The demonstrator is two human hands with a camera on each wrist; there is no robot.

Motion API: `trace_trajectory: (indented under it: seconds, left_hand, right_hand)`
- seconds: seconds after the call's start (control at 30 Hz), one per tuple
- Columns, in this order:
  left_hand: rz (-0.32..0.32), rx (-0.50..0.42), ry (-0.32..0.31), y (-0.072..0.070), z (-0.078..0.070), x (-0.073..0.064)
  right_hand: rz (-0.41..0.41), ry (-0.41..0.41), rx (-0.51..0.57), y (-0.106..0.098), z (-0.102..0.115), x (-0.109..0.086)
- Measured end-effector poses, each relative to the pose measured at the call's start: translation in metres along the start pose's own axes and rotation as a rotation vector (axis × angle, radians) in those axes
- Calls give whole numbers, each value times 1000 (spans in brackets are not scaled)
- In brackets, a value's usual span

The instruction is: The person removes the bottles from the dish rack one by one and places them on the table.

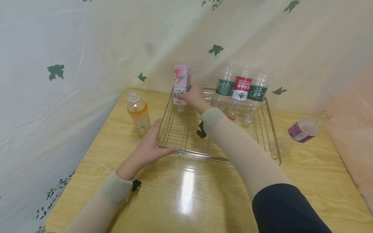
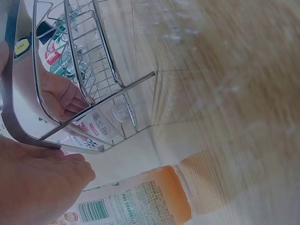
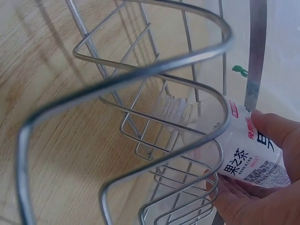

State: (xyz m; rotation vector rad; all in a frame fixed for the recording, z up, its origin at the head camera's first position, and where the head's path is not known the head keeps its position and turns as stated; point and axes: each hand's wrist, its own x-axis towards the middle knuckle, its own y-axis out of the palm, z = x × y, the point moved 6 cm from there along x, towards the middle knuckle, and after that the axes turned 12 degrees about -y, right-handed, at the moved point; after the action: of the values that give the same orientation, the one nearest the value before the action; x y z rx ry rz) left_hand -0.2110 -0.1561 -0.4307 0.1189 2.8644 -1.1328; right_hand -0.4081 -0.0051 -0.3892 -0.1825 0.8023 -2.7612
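My right hand (image 1: pixel 196 98) grips a pink-and-white labelled plastic bottle (image 1: pixel 182 77) at the back left of the wire rack (image 1: pixel 201 155). The bottle is upside down, its clear neck (image 3: pixel 171 110) low among the rack's wires in the right wrist view. At the rack's front left corner is my left hand (image 1: pixel 147 147), fingers straight along the side and thumb spread over the front rail. It holds nothing. Just left of that hand, an orange-banded bottle (image 1: pixel 139 113) stands upright and uncapped on the table.
Three upside-down clear bottles stand in the rack's right part: a green-labelled one (image 1: pixel 224 87), a red-labelled one (image 1: pixel 241 87) and another green-labelled one (image 1: pixel 257 93). A purple-labelled bottle (image 1: pixel 301 131) is right of the rack. A patterned curtain (image 1: pixel 102 48) hangs behind the wooden table (image 1: pixel 163 197).
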Motion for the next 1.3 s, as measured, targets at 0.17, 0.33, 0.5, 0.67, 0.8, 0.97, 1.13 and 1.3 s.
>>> trace_trajectory:
  seconds: [0.17,0.33,0.5,0.67,0.8,0.97,1.13,1.3]
  left_hand:
    - [7,-4,-4,0,0,0]
    - [6,-1,-6,1,0,0]
    - [8,-3,3,2,0,0]
    - [5,-13,13,2,1,-1]
    - [5,-9,14,2,0,-1]
    - [8,-8,11,2,-2,-1]
    - [9,-12,7,2,-1,0]
    - [11,-16,-3,2,-1,0]
  right_hand:
    - [-24,5,-26,-3,1,2]
    - [-34,5,4,-7,8,-3]
    - [-42,-3,15,-11,13,-7]
    - [-41,-25,13,-15,18,-10]
    - [-39,-34,15,-19,20,-14]
    - [-48,-56,13,-23,22,-19]
    - [-48,-92,37,-27,23,-25]
    - [-36,-121,62,-31,25,-31]
